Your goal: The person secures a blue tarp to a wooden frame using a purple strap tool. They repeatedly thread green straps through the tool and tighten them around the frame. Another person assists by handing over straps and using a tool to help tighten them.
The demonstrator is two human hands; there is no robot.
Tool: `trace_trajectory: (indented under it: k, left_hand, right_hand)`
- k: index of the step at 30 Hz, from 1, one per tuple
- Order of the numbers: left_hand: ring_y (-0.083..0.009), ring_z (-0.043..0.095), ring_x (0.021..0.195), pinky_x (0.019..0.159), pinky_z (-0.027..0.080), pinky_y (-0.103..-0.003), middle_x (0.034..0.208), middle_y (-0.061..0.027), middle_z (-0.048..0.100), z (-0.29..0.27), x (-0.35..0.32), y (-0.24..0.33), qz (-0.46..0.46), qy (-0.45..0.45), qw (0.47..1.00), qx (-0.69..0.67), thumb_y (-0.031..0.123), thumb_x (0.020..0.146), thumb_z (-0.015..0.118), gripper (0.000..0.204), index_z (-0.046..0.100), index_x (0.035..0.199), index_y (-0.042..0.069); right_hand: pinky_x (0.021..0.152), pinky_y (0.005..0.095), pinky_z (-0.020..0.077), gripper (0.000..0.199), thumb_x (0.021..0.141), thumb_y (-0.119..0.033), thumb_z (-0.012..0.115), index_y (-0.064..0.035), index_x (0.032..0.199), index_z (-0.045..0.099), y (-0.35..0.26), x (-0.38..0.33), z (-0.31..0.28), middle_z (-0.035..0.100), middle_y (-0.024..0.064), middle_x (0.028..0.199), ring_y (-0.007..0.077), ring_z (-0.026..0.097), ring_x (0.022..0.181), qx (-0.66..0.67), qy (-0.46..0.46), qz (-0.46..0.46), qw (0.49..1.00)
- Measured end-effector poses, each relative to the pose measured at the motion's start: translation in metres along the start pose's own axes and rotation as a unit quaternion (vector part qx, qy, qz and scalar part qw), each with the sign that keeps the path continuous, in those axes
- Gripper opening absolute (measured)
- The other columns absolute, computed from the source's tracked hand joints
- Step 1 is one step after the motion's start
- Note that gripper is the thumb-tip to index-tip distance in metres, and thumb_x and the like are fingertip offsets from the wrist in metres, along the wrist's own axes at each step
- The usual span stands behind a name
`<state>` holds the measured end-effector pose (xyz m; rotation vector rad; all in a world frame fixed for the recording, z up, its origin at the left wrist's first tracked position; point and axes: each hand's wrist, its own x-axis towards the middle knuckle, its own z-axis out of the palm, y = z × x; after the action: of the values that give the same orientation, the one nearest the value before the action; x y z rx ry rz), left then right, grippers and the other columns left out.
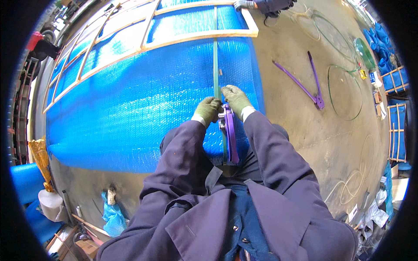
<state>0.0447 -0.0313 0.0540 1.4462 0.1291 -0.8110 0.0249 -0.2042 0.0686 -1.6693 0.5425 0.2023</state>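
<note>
A large flat package wrapped in blue bubble wrap (pixel 143 100) lies on the floor in front of me, with a wooden frame (pixel 196 37) over its far part. A green strap (pixel 215 65) runs across it toward me. My left hand (pixel 207 109) and my right hand (pixel 235 100), both in green gloves, pinch the strap at the near side of the package. A purple strapping tool (pixel 230 137) sits on the strap just below my hands, its handle pointing toward my body.
A purple long-handled tool (pixel 310 85) lies open on the concrete floor to the right, beside loops of green strap (pixel 345 93). Another person's gloved hand (pixel 244 4) rests at the frame's far corner. Blue wrapped crates (pixel 397 130) stand far right, clutter at lower left.
</note>
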Motion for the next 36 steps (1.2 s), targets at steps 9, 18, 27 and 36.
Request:
trace_trajectory:
  k: [9, 18, 27, 36]
  left_hand:
    - [-0.0156, 0.058, 0.059, 0.051, 0.043, -0.032, 0.088, -0.0063, 0.074, 0.013, 0.004, -0.012, -0.021, -0.051, 0.997, -0.047, 0.041, 0.115, 0.059, 0.034, 0.069, 0.119, 0.009]
    - [-0.0188, 0.065, 0.093, 0.082, 0.054, -0.034, 0.107, -0.005, 0.07, 0.001, 0.043, -0.074, -0.082, -0.138, 0.986, -0.044, 0.026, 0.115, 0.062, 0.021, 0.07, 0.122, 0.007]
    - [-0.0141, 0.068, 0.096, 0.086, 0.056, -0.032, 0.105, -0.0049, 0.076, -0.017, 0.054, -0.05, 0.001, -0.058, 0.997, 0.043, 0.055, 0.11, 0.068, 0.057, 0.074, 0.124, 0.0]
    - [-0.0377, 0.071, 0.13, 0.11, 0.053, -0.046, 0.14, -0.0205, 0.075, -0.036, 0.045, -0.031, 0.084, 0.136, 0.978, 0.133, 0.059, 0.111, 0.059, 0.062, 0.071, 0.144, 0.009]
  right_hand:
    - [0.056, 0.0402, 0.0523, 0.037, 0.116, -0.037, 0.055, -0.0153, 0.146, 0.056, -0.044, 0.079, 0.031, 0.071, 0.0082, 0.093, 0.0189, 0.061, 0.058, 0.323, -0.015, 0.196, 0.926]
    - [0.05, 0.0326, 0.0389, 0.027, 0.114, -0.035, 0.059, -0.0155, 0.131, 0.067, -0.01, 0.067, 0.038, 0.063, 0.0009, 0.081, 0.0091, 0.042, 0.051, 0.234, 0.045, 0.153, 0.959]
    - [0.052, 0.0362, 0.0444, 0.033, 0.114, -0.034, 0.055, -0.0081, 0.131, 0.067, -0.026, 0.064, 0.011, 0.066, 0.0069, 0.085, 0.0126, 0.045, 0.053, 0.161, 0.066, 0.135, 0.975]
    - [0.051, 0.0302, 0.0334, 0.027, 0.115, -0.029, 0.057, -0.0094, 0.131, 0.064, -0.035, 0.039, 0.016, 0.054, -0.0037, 0.075, 0.0079, 0.033, 0.051, 0.194, 0.066, 0.137, 0.969]
